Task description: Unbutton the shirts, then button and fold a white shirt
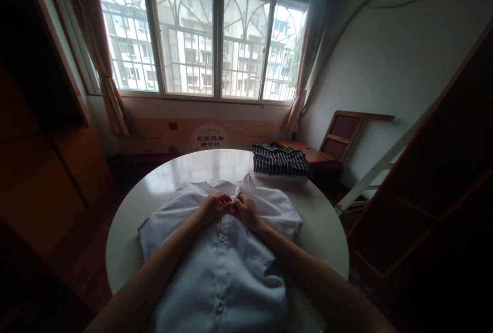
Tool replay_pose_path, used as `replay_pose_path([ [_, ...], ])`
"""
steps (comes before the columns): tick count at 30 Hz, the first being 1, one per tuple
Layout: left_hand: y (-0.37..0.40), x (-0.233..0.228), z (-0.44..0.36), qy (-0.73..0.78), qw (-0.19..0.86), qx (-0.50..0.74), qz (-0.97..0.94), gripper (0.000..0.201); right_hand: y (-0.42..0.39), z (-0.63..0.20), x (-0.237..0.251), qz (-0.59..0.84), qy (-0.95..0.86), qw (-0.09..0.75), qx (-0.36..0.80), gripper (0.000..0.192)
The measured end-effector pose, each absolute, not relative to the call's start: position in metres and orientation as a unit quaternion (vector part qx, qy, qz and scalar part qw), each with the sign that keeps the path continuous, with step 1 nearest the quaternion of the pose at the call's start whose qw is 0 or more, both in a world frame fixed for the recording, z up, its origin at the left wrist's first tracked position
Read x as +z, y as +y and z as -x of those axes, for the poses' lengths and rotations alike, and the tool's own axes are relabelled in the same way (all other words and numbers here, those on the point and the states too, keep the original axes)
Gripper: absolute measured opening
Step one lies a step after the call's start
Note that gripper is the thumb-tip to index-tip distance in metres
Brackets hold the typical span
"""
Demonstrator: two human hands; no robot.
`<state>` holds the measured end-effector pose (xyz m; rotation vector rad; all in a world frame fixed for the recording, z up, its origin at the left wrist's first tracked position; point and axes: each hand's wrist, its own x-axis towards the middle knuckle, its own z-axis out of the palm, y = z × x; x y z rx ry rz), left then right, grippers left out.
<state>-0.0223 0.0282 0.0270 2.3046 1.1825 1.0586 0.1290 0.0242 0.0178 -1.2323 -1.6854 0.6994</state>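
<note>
A white button-up shirt (200, 276) lies front side up on a round white table (127, 235), its collar at the far side and its lower part toward me. My left hand (216, 206) and my right hand (246, 210) meet at the front placket just below the collar. Both have their fingers pinched on the shirt's cloth there. Whether a button sits between the fingertips is hidden. Further down the placket, several fastened buttons show. Past my right hand, at the table's far right edge, is a folded black-and-white striped garment (279, 161) on top of something white and flat.
A wooden chair (342, 137) stands beyond the table at the right, near a white folding frame (370, 186). Dark wooden furniture (431, 184) rises close on the right, and a wooden cabinet (54, 189) on the left. A long printed box (162, 135) lies under the window.
</note>
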Motion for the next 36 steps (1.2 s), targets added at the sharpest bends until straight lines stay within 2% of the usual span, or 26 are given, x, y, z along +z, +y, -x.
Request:
replay_pose_path([
  [7,0.03,0.025,0.023,0.416,0.169,0.369,-0.814,0.009,0.028,-0.129,0.014,0.522,-0.703,0.422,0.234,0.017],
  [14,0.032,0.023,0.024,0.412,0.147,0.362,-0.823,0.008,0.026,-0.13,0.017,0.513,-0.735,0.39,0.21,0.035],
  [25,0.038,0.017,0.028,0.422,0.139,0.354,-0.823,0.011,0.028,-0.13,0.012,0.509,-0.744,0.379,0.209,0.021],
  [32,0.039,0.015,0.029,0.451,0.123,0.317,-0.825,0.018,0.023,-0.127,0.019,0.538,-0.758,0.318,0.185,0.018],
  [36,0.036,0.019,0.028,0.45,0.117,0.296,-0.835,0.019,0.021,-0.126,0.021,0.533,-0.762,0.315,0.192,0.016],
])
